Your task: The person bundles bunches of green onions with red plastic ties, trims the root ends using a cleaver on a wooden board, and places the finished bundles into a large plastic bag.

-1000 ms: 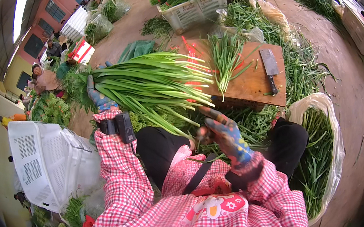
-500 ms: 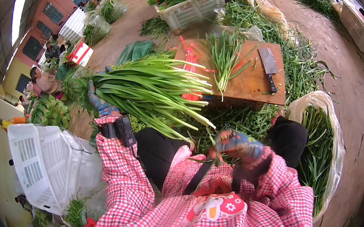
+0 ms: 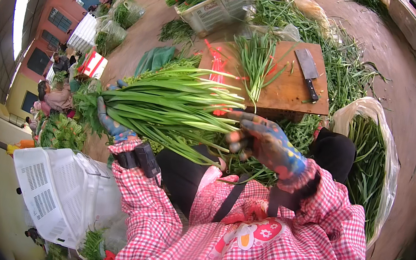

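A large bunch of garlic chives lies across in front of me, with its pale stem ends to the right. My left hand, in a blue patterned glove, is wrapped round its leafy end, thumb on the near side. At the stem ends, my right hand, gloved alike, has its fingers apart; its fingertips are blurred and close to the lower stems. Beyond lies a smaller bunch of chives on a wooden board, beside a cleaver and red ties.
A clear-lined bag of greens stands right of my knee. Loose greens are heaped behind the board. A white crate of chives is at the back, and stacked white crates stand at lower left. Several people sit at far left.
My right hand has let go of a few loose leaves near my lap, moved up to the bunch's stem ends and spread its fingers. My left hand keeps its hold.
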{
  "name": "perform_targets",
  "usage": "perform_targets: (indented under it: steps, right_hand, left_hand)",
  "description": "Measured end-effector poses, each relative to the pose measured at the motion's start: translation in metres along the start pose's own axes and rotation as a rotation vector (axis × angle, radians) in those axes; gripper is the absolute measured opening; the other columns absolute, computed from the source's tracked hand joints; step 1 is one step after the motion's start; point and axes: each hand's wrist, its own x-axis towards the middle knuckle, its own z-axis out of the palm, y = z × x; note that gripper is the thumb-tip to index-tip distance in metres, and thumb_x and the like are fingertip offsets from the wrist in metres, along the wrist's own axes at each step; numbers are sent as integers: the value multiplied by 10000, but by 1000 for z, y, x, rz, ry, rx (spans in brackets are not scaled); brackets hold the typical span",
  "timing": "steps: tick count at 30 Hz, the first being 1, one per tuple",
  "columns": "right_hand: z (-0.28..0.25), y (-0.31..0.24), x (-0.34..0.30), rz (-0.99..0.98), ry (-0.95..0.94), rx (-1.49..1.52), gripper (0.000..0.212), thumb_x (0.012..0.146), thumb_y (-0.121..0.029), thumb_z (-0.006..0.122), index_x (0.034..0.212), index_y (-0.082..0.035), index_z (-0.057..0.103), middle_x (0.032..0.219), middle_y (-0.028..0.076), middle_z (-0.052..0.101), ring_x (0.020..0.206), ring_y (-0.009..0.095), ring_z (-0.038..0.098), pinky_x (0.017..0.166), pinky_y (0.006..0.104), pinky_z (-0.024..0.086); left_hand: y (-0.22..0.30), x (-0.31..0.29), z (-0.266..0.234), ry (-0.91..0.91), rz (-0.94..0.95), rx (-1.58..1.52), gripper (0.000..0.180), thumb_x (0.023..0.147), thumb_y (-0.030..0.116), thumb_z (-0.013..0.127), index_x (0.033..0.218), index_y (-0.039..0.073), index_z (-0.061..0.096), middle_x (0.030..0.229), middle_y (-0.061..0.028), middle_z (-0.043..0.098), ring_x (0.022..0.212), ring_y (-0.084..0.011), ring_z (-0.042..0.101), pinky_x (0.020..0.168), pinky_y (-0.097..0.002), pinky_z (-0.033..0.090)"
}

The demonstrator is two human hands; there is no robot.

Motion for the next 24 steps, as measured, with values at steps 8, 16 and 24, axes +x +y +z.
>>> perform_targets:
  steps: [8, 16, 24]
  right_hand:
    - [-20, 37, 56, -205, 110, 431, 218, 889, -154, 484, 1081, -52, 498, 954, 89, 599, 759, 171, 597, 565, 258, 469]
    - [-20, 34, 50, -182, 29, 170, 239, 887, -234, 502, 1019, -37, 530, 855, 74, 611, 660, 152, 568, 542, 260, 456]
    - [-70, 29, 8, -31, -474, -60, 249, 882, -209, 510, 892, 35, 557, 657, 91, 619, 540, 157, 590, 498, 237, 474]
  left_hand:
    - [-11, -18, 14, -71, -33, -44, 381, 863, 295, 484, 1144, 39, 520, 1088, -88, 573, 1152, -253, 416, 1000, -477, 312]
    - [-16, -18, 6, -138, -89, -54, 358, 866, 284, 490, 1122, 37, 532, 1102, -86, 565, 1158, -256, 412, 1003, -479, 311]
    - [-2, 4, 8, -177, -181, -19, 313, 868, 298, 485, 1031, 43, 565, 1023, -66, 591, 1153, -271, 415, 1012, -480, 287]
